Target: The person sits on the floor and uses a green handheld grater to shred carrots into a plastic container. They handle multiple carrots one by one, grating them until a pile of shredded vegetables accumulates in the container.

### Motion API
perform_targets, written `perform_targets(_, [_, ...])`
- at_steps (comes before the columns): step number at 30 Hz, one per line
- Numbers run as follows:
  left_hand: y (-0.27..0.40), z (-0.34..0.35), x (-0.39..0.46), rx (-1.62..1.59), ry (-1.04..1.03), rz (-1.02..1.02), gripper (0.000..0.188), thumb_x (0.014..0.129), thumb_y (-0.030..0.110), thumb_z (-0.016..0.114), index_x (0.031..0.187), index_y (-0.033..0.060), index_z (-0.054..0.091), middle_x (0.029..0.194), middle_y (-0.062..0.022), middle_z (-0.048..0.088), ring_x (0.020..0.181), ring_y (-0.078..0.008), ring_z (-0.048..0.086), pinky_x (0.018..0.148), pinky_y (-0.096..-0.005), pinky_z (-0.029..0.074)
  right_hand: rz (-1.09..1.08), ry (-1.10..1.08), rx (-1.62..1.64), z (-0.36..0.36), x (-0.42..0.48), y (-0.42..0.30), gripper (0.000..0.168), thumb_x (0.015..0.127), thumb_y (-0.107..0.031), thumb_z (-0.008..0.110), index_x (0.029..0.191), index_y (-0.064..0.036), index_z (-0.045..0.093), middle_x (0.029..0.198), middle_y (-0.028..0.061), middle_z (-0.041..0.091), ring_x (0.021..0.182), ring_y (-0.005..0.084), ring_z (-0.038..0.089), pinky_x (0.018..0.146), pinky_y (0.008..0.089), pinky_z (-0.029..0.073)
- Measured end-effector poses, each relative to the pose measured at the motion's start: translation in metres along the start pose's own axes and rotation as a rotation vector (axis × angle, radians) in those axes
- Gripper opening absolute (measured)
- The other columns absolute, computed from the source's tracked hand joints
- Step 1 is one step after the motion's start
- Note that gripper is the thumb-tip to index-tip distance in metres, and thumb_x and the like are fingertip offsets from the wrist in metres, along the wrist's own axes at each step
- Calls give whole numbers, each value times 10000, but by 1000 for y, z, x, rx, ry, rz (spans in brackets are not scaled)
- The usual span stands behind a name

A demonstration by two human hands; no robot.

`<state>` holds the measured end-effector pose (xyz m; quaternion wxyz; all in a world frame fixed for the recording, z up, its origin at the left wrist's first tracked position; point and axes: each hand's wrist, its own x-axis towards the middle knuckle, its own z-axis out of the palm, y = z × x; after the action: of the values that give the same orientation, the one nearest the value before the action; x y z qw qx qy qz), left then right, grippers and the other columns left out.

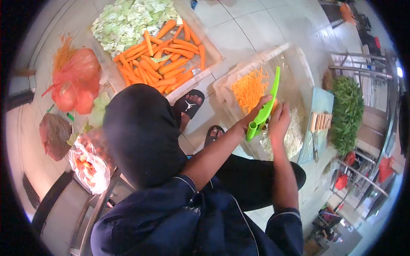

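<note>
My left hand (258, 110) grips a bright green plastic hand grater (267, 108), tilted above a white tub (290, 60). My right hand (279, 120) is closed against the grater's far side, around an orange piece that looks like a carrot (274, 107); the fingers hide most of it. Below the hands, shredded carrot (248, 89) is heaped toward the left of the tub. A pile of pale, fine shreds (293, 134) sits at its near right end, partly behind my right hand and forearm.
A second tub (211, 62) holds whole carrots (160, 65) and chopped cabbage (131, 22). Red plastic bags (77, 80) lie at left, above a clear bag (89, 166). Right of the grating tub are a glass board (312, 134), a knife (315, 152) and leafy greens (347, 112).
</note>
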<state>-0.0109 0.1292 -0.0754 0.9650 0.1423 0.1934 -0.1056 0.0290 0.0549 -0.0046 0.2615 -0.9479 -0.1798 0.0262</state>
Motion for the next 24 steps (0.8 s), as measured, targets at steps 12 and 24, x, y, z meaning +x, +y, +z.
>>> perform_targets(12, [15,31,-32,226,-21,59,596,792,694,510,996,136,544,719,-10,488,533,-101,487,443,-253,416,-26,44,-85,-13,36,27,226,962,-158,420,939,47,514,734,270,529,703,452,544,625,445,427])
perform_targets(24, [16,14,-18,148,76,23,621,803,697,487,1053,134,562,715,7,477,502,-80,463,423,-223,410,-162,104,83,-17,9,1,223,957,-178,421,899,24,495,698,282,500,687,478,532,581,488,374])
